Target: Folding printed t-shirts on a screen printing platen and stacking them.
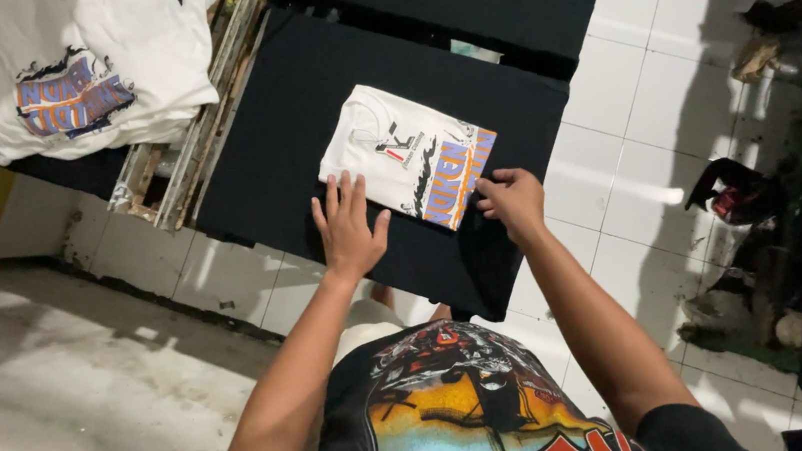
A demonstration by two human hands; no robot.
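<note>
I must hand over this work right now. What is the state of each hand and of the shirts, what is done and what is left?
Left hand: open, flat, pressing the near edge of the folded white T-shirt.
Right hand: pinching the shirt's near right corner.
The shirt lies on the black board, print side up.
Done: the shirt is folded into a compact rectangle.
Left: it is not yet released. A pile of white printed T-shirts lies loose at the upper left, not folded flat.

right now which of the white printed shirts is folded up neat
The white shirt on the black board, under both hands; the white shirt at upper left lies loose and crumpled.
</note>
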